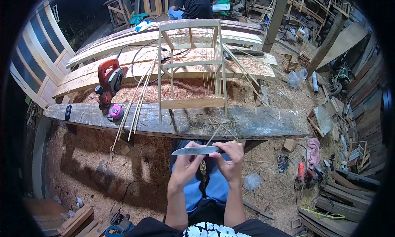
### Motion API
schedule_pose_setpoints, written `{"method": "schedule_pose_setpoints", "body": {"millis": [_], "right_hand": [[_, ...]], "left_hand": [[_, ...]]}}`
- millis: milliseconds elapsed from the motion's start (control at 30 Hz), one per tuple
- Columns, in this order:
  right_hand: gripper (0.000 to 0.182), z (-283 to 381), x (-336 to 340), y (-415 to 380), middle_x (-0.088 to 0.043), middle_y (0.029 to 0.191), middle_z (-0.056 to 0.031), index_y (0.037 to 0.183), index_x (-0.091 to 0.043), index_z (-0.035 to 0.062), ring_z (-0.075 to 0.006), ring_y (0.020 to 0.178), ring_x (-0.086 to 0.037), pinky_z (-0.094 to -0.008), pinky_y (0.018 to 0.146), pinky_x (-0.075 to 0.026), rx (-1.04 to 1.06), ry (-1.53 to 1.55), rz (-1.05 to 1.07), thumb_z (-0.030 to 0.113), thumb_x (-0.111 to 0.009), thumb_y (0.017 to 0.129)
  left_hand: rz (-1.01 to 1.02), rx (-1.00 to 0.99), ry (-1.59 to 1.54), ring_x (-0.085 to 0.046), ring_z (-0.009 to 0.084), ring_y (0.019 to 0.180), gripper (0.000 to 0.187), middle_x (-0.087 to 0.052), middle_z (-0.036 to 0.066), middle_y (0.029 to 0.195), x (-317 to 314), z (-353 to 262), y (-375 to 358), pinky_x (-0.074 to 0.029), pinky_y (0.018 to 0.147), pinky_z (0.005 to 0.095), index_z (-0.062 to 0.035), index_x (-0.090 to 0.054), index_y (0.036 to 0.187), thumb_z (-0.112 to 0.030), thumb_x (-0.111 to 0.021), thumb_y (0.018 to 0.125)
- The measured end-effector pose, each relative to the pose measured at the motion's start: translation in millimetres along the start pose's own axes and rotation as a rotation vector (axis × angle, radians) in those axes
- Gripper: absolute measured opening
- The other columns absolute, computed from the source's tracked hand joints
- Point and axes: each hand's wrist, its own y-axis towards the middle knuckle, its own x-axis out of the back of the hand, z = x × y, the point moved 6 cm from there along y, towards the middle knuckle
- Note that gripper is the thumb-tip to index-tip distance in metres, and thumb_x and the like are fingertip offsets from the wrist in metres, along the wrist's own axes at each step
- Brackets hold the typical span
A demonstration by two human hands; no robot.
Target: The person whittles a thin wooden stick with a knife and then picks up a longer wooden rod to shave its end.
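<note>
A knife (192, 150) lies level in front of my body, its pointed blade toward the left. My right hand (229, 156) is closed round its handle end. My left hand (187, 165) pinches at the blade, with the fingers partly hidden behind it. Something thin sticks up from between the hands, too small to make out. Just beyond, a small wooden frame (192, 103) with thin upright strips stands on the dark weathered beam (263, 123).
On the beam rest a pink tape measure (116, 111), a red power planer (108, 80) and long thin strips (140, 99). Planks (82, 78) lie behind. A person (195, 4) sits at the back. Shavings cover the floor, with a red tool (301, 171) at right.
</note>
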Motion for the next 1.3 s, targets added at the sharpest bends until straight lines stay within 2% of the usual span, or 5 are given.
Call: {"method": "schedule_pose_setpoints", "body": {"millis": [200, 267, 333, 633, 1300], "right_hand": [[0.036, -37, 22, -9, -0.069, 0.083, -0.0032, 0.098, -0.077, 0.0101, -0.0240, 0.081, -0.062, -0.0387, 0.078, -0.043, -0.107, -0.211, -0.066, 0.041, -0.082, 0.080], [0.031, -64, 44, -16, -0.065, 0.080, -0.0077, 0.097, -0.074, 0.0071, -0.0279, 0.079, -0.059, -0.0398, 0.078, -0.043, -0.314, -0.211, -0.384, 0.037, -0.077, 0.090], [0.032, -77, 68, -20, -0.066, 0.085, -0.0091, 0.097, -0.073, 0.0059, -0.0288, 0.078, -0.059, -0.0393, 0.078, -0.044, -0.396, -0.144, -0.411, 0.037, -0.076, 0.091], [0.034, 8, -14, 2, -0.068, 0.083, -0.0063, 0.099, -0.077, 0.0091, -0.0270, 0.077, -0.060, -0.0386, 0.074, -0.044, -0.095, 0.031, 0.085, 0.034, -0.085, 0.078], [0.036, 25, -11, 3, -0.068, 0.082, -0.0024, 0.098, -0.076, 0.0098, -0.0224, 0.078, -0.060, -0.0366, 0.077, -0.040, 0.024, -0.038, 0.036, 0.039, -0.082, 0.078]], "left_hand": [[-0.181, 0.143, -0.131, -0.044, -0.0005, 0.067, 0.010, -0.057, -0.006, 0.082, 28, -12, -3, -0.034, 0.056, 0.0183, -0.0021, -0.063, 0.109, -0.011, -0.062, 0.104], [-0.146, 0.172, -0.107, -0.045, 0.0013, 0.067, 0.011, -0.057, -0.004, 0.082, 38, -13, -15, -0.035, 0.056, 0.0195, -0.0018, -0.062, 0.109, -0.011, -0.062, 0.104], [-0.131, 0.196, -0.083, -0.046, 0.0031, 0.066, 0.011, -0.057, -0.001, 0.082, 42, -11, -17, -0.037, 0.056, 0.0206, -0.0015, -0.061, 0.109, -0.011, -0.062, 0.104], [-0.059, 0.101, -0.237, -0.049, 0.0049, 0.072, 0.009, -0.056, 0.000, 0.082, 24, -1, -9, -0.040, 0.060, 0.0220, -0.0014, -0.057, 0.112, -0.007, -0.059, 0.105], [0.032, 0.009, -0.056, -0.047, 0.0008, 0.078, 0.010, -0.057, -0.005, 0.091, 18, -7, -14, -0.039, 0.067, 0.0182, -0.0033, -0.058, 0.111, -0.006, -0.063, 0.102]]}}
